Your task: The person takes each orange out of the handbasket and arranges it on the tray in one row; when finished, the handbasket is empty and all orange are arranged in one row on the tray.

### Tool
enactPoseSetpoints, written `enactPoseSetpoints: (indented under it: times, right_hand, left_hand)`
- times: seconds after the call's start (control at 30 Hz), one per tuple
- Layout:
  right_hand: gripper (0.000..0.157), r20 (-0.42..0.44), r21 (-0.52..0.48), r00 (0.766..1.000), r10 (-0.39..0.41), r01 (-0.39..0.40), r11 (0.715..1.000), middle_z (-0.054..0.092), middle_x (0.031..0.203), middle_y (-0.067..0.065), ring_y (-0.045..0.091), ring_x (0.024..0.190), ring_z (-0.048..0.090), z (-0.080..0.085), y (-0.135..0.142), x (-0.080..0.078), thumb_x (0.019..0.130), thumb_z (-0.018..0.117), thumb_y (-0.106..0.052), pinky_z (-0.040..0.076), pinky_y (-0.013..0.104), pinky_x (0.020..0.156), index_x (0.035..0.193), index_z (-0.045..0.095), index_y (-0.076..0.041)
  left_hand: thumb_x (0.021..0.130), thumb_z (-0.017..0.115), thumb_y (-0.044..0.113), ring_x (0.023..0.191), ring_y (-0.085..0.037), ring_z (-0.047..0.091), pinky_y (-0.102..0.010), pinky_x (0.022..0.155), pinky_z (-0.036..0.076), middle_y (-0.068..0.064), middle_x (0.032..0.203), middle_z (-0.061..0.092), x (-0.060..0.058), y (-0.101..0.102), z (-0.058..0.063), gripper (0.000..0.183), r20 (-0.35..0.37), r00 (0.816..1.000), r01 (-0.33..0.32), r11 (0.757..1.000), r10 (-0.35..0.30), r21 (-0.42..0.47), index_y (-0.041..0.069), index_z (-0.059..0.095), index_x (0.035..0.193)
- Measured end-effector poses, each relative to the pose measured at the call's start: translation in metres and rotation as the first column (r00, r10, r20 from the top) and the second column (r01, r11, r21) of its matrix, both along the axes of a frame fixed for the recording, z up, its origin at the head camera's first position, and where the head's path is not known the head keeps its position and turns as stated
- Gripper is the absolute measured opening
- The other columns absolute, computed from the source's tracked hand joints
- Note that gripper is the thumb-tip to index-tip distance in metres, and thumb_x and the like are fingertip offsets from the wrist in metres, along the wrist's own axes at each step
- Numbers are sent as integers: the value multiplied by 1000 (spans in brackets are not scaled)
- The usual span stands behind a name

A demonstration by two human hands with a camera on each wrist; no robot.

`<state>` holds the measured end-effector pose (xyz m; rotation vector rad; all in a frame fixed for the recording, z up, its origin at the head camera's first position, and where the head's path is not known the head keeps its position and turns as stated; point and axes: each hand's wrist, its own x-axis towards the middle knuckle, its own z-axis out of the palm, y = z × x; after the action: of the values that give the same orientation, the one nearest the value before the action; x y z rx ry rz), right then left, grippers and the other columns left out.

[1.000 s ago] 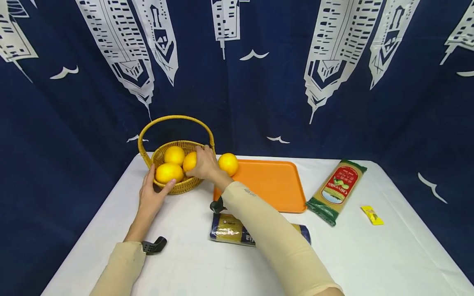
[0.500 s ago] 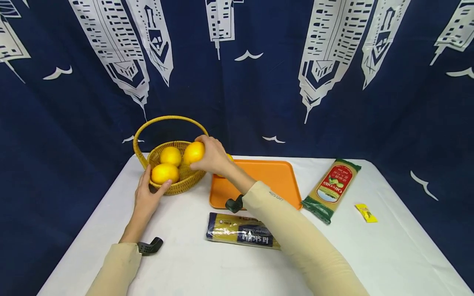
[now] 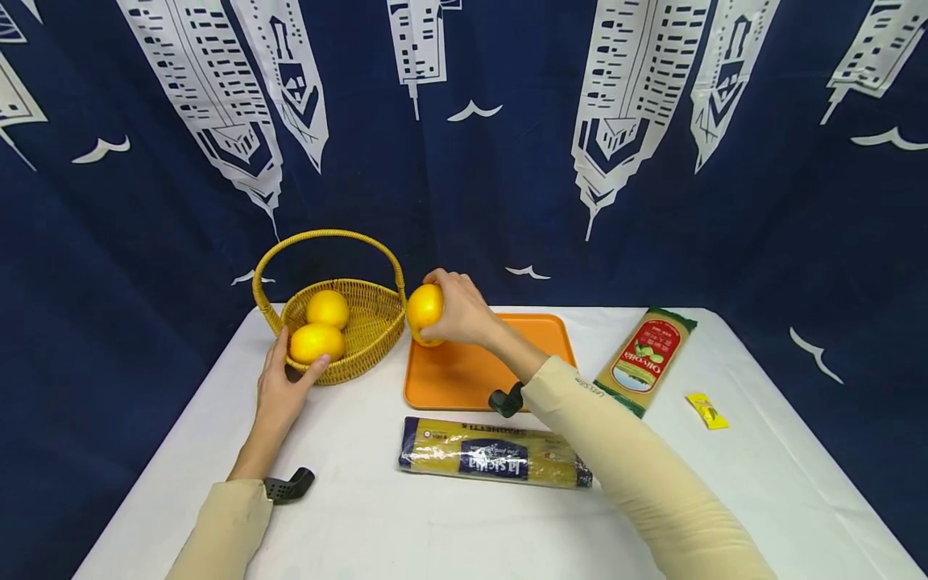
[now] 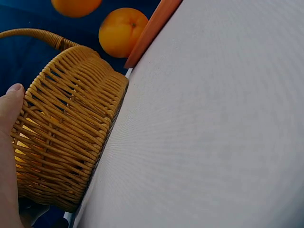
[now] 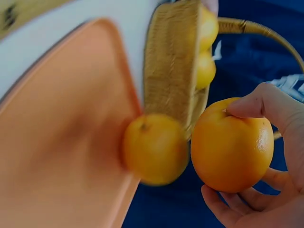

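My right hand (image 3: 464, 310) grips an orange (image 5: 230, 149), thumb over its stem end and fingers beneath, above the far left corner of the orange tray (image 3: 453, 388). Directly below, another orange (image 5: 154, 149) sits at the tray's edge, mostly covered by the held one in the head view. To the left stands a wicker basket (image 3: 366, 364) with a tall handle. Two oranges lie inside it, one at the back (image 3: 328, 308) and one in front (image 3: 316, 344). My left hand (image 3: 279, 399) holds the basket's near left side, thumb (image 4: 12, 107) against the rim.
A spaghetti packet (image 3: 496, 455) lies in front of the tray on the white table (image 3: 348, 515). Right of the tray are a green-and-gold Olivoila packet (image 3: 645, 358) and a small yellow sachet (image 3: 706, 411). A dark blue curtain (image 3: 464, 201) hangs behind the table.
My right hand has lifted an orange out of the basket and carried it right, over the tray's corner. My left hand has stayed at the basket. The whole head view has shifted slightly.
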<state>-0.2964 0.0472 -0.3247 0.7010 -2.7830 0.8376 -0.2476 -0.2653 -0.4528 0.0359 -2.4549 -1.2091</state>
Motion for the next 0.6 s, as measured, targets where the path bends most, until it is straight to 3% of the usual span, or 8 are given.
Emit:
enactPoseSetpoints:
  times: [0.43,0.6]
  right_hand:
    - [80,42,52,990,-136,134,990,51,113,7,24,102,41,-33,53,-28,58,85,-25,41,38,84,126,45,-11]
    - [79,96,28,987,-130,128,991,51,117,11,28,105,42,-53,57,-35,60,85,-21,39,42,89,127,45,-8]
  left_hand:
    - [79,65,53,137,-29,16,-52,108,15,-6,152,16,-2,-1,1,92,0,1000,8,1000,-8,-9,29,10,149]
    - [79,65,53,137,-30,16,-52,108,14,-6,152,16,0,0,-1,92,0,1000,1,1000,-1,-3,30,10,149]
